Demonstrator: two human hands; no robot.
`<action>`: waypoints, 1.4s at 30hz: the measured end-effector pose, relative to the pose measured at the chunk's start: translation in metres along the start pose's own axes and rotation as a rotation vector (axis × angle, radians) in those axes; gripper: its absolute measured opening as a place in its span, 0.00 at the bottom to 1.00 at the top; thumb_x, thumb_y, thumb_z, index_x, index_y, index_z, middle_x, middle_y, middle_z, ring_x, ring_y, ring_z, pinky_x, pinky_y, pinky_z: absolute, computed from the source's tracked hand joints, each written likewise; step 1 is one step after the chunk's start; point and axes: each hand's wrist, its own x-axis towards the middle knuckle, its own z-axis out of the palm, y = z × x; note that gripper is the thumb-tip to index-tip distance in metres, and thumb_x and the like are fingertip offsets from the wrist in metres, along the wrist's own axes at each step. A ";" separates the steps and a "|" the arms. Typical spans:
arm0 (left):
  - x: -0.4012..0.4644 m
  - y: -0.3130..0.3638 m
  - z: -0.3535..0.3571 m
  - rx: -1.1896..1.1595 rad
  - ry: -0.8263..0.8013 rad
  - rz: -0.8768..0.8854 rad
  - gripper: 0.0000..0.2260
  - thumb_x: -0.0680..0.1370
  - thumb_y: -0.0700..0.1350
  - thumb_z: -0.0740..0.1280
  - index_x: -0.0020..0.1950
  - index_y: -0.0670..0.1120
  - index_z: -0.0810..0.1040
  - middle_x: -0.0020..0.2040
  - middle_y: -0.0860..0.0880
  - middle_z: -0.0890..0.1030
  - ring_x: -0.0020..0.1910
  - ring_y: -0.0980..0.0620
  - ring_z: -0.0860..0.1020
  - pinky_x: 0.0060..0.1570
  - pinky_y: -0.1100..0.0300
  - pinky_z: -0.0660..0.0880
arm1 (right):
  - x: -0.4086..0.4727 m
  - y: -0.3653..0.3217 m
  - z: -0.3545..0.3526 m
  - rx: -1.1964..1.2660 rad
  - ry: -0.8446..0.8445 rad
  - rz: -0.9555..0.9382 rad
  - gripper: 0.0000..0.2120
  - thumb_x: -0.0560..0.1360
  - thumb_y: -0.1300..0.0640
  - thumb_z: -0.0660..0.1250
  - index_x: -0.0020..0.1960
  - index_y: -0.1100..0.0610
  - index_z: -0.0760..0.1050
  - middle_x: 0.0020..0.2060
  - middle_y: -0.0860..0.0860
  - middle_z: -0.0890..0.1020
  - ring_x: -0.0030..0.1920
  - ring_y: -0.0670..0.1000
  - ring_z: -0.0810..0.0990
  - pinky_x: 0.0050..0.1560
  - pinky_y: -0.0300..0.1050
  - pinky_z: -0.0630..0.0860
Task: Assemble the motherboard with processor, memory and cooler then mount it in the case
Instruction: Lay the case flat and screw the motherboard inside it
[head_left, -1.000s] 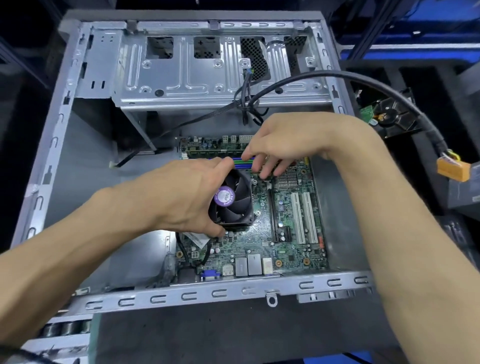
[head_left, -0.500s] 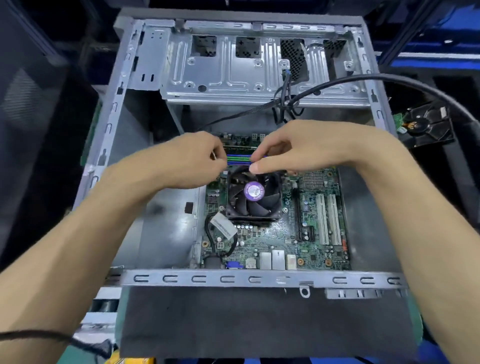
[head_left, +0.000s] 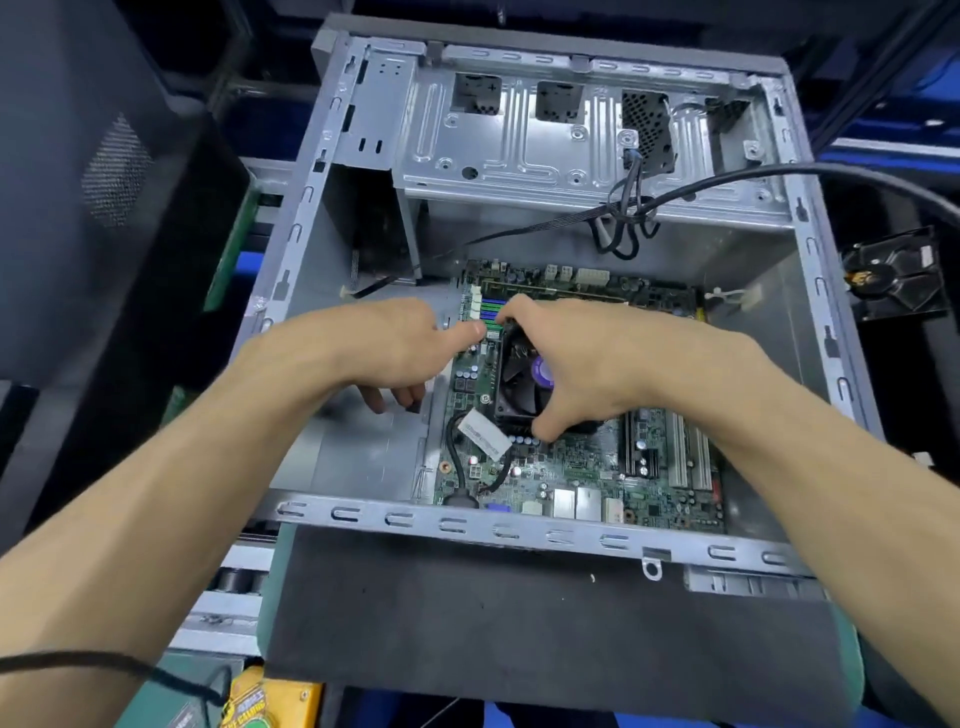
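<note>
The cooler sat on the motherboard toward the case's right wall, directly under the right hand, whose grip clasped it, while the left hand hung loosely curled just beside it.

Case matt grey metal (stamped); cooler black plastic.

Bright overhead light, dim surroundings, wide-angle bending and blur at edges
</note>
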 end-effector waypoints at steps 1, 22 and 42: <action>-0.001 0.000 0.000 -0.008 -0.007 -0.004 0.32 0.81 0.66 0.52 0.61 0.39 0.75 0.41 0.43 0.86 0.40 0.48 0.85 0.41 0.47 0.84 | 0.001 0.001 -0.001 0.008 0.009 0.004 0.49 0.61 0.42 0.82 0.72 0.53 0.58 0.40 0.47 0.71 0.37 0.45 0.70 0.31 0.45 0.65; 0.000 0.001 -0.002 0.230 0.100 0.275 0.22 0.72 0.66 0.69 0.43 0.46 0.80 0.39 0.47 0.83 0.38 0.48 0.78 0.42 0.57 0.75 | -0.002 -0.006 -0.005 -0.041 0.002 -0.017 0.47 0.60 0.40 0.81 0.69 0.54 0.61 0.37 0.47 0.69 0.35 0.45 0.69 0.30 0.42 0.64; 0.006 0.010 -0.006 0.269 0.024 0.206 0.24 0.69 0.64 0.73 0.53 0.47 0.76 0.43 0.49 0.80 0.41 0.46 0.80 0.46 0.54 0.78 | 0.001 -0.008 -0.005 -0.065 -0.037 -0.030 0.43 0.58 0.37 0.82 0.53 0.50 0.54 0.38 0.47 0.67 0.36 0.43 0.66 0.31 0.41 0.62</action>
